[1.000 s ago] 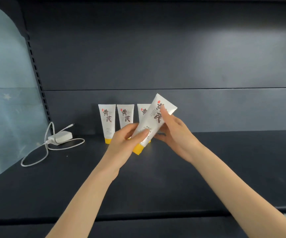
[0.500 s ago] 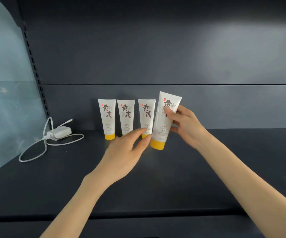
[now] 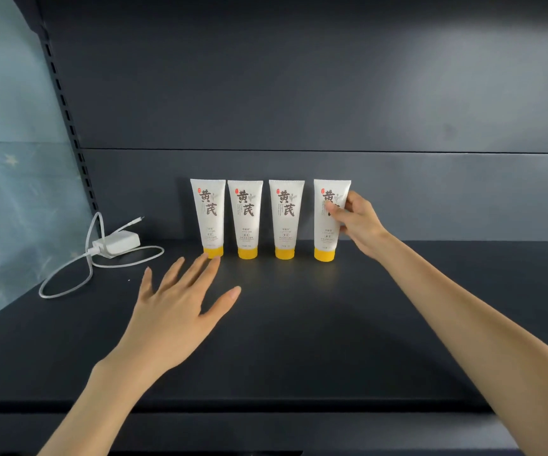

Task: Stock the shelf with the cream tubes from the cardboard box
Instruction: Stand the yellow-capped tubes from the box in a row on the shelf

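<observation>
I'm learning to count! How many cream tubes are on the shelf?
4, standing in a row at the back of the shelf: leftmost tube, second tube, third tube, and rightmost tube, which the right hand holds. None seems hidden.

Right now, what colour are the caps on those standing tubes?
Yellow-orange. The caps sit under the white tubes, clearest in the head view.

A dark matte shelf (image 3: 299, 340) carries a row of white cream tubes along its back edge, each upright on a yellow cap with its label facing out. The leftmost tube (image 3: 209, 218), second tube (image 3: 245, 222), third tube (image 3: 285, 222) and rightmost tube (image 3: 324, 235) stand near one another without touching. To their left lies a white charger (image 3: 116, 242), its white cable (image 3: 69, 281) looped loosely over the shelf surface.
</observation>
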A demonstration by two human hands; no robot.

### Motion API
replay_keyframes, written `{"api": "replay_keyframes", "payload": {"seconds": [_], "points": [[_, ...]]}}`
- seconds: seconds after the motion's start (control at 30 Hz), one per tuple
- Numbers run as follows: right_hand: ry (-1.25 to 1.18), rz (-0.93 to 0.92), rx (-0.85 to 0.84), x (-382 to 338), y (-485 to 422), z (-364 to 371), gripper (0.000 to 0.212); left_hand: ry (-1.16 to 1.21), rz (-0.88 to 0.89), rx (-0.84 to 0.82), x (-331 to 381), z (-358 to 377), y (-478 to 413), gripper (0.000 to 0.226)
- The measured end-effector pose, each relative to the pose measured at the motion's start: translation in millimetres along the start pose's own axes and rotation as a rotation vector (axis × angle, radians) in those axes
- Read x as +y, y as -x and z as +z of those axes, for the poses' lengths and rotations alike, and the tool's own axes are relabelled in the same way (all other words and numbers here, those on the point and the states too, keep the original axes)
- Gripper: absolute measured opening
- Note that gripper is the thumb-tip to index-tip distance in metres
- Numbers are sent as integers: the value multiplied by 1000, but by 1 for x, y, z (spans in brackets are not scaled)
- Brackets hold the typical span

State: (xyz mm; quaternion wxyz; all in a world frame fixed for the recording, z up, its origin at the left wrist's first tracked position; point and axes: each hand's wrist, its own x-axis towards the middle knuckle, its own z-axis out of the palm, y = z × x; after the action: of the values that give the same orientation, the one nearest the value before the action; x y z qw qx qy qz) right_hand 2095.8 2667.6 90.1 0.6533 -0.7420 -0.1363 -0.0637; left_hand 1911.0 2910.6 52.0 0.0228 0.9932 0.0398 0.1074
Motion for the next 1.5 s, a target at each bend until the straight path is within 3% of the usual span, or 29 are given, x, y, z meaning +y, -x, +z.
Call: {"api": "replay_keyframes", "payload": {"seconds": [0.63, 0.8, 1.2, 1.5], "points": [[24, 81, -116, 7, -12, 5, 34, 70, -59, -7, -7, -3, 9, 91], [82, 118, -92, -1, -1, -5, 48, 81, -57, 14, -11, -9, 12, 89], [1104, 18, 103, -18, 139, -60, 67, 229, 103, 97, 13, -16, 16, 82], [1452, 266, 390, -5, 320, -141, 72, 228, 324, 150, 94, 6, 32, 76]]}}
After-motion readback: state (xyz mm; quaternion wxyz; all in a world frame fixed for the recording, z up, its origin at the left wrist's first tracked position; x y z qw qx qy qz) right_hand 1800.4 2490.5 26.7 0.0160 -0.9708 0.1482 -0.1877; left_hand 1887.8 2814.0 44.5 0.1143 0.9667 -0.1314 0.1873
